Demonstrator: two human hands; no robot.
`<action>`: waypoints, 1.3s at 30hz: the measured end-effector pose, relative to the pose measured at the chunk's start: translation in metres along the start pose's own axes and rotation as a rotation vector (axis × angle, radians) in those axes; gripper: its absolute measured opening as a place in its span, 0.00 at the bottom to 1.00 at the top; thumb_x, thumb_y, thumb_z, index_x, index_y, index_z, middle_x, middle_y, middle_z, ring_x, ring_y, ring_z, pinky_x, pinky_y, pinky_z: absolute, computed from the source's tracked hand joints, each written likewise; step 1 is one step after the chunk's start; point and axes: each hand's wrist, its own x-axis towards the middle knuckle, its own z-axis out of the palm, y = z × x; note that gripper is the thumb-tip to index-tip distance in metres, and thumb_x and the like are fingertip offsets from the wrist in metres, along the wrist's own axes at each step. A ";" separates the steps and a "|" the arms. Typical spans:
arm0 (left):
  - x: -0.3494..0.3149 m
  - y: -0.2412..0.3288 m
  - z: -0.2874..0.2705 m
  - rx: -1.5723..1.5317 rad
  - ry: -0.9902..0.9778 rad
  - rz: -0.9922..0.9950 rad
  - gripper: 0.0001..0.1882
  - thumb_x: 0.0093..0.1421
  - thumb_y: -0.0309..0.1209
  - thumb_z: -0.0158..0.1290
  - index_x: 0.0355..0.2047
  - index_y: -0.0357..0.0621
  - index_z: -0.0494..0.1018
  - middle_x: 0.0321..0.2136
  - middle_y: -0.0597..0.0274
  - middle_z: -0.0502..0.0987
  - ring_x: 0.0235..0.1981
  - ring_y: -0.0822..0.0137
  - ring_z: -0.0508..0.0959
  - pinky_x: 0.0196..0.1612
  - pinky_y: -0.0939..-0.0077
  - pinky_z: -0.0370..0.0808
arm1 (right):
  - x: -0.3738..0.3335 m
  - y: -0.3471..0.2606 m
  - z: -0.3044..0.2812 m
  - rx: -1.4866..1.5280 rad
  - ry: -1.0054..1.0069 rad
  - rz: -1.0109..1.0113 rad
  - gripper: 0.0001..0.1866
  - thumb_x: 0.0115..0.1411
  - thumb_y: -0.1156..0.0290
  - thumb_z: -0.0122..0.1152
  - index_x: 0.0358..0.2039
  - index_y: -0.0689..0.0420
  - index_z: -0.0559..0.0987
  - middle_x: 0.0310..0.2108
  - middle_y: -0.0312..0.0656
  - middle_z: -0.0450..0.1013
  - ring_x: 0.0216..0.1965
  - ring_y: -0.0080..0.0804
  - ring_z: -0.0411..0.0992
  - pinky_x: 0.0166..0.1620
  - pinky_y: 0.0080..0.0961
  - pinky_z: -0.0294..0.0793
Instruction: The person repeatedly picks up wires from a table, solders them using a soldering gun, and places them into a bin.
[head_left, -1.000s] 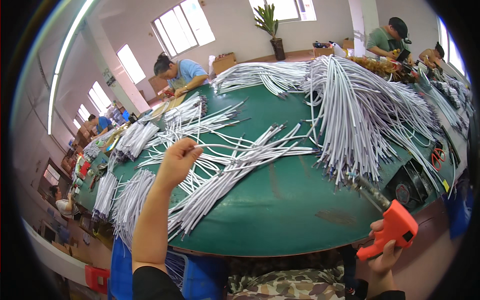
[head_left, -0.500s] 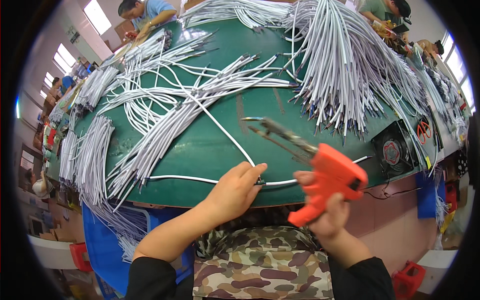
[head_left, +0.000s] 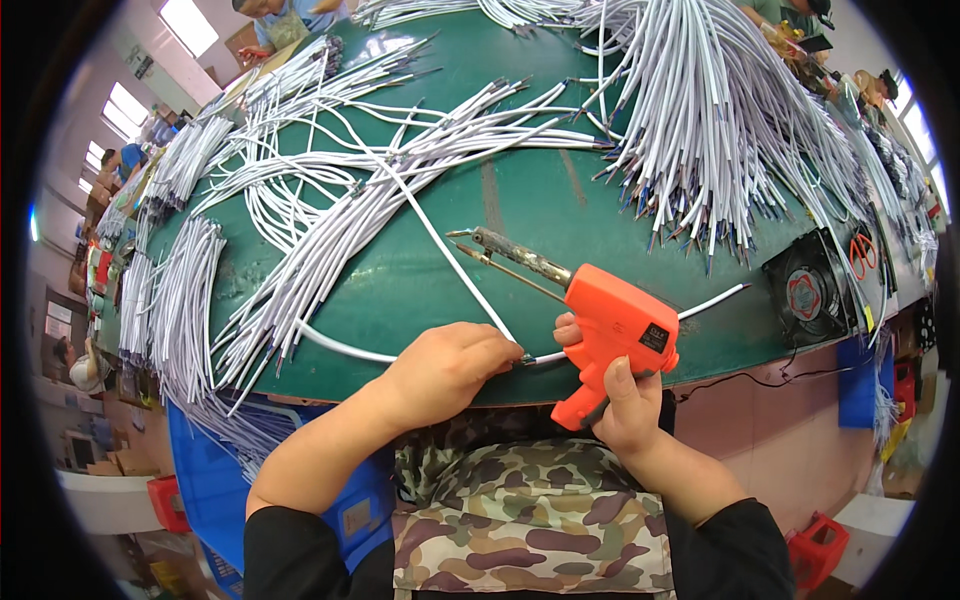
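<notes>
Left hand [head_left: 440,375] at near edge of green table [head_left: 400,310]: fingers are pinching white cables [head_left: 460,265] where they are meeting; right hand [head_left: 630,408]: fingers are wrapping round orange soldering gun [head_left: 618,322], which is pointing up-left over the table; black fan [head_left: 803,293] is standing rightward

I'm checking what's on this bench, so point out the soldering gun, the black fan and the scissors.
Soldering gun [head_left: 622,318]: head view, on its orange body.
Black fan [head_left: 803,293]: head view, on its hub.
Scissors [head_left: 861,256]: head view, on the orange handles.
</notes>
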 end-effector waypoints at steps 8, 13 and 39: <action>-0.003 0.021 0.006 -0.369 0.079 -0.546 0.04 0.57 0.19 0.54 0.33 0.37 0.72 0.26 0.51 0.77 0.28 0.53 0.78 0.32 0.68 0.75 | -0.001 -0.002 0.001 -0.016 0.006 0.067 0.27 0.66 0.53 0.53 0.55 0.62 0.71 0.50 0.43 0.74 0.50 0.29 0.71 0.48 0.28 0.72; -0.005 0.032 0.013 -0.093 0.108 -0.418 0.03 0.58 0.23 0.54 0.32 0.38 0.71 0.24 0.49 0.75 0.26 0.48 0.76 0.28 0.61 0.72 | -0.019 -0.006 0.001 -0.007 -0.094 0.160 0.31 0.66 0.53 0.53 0.58 0.66 0.65 0.52 0.51 0.70 0.56 0.42 0.67 0.61 0.44 0.63; -0.005 0.035 0.015 -0.099 0.184 -0.454 0.09 0.52 0.18 0.56 0.34 0.37 0.73 0.28 0.55 0.73 0.24 0.58 0.74 0.28 0.67 0.71 | -0.022 0.001 -0.008 0.070 -0.135 0.144 0.25 0.66 0.64 0.55 0.59 0.64 0.66 0.53 0.48 0.71 0.52 0.30 0.70 0.54 0.29 0.70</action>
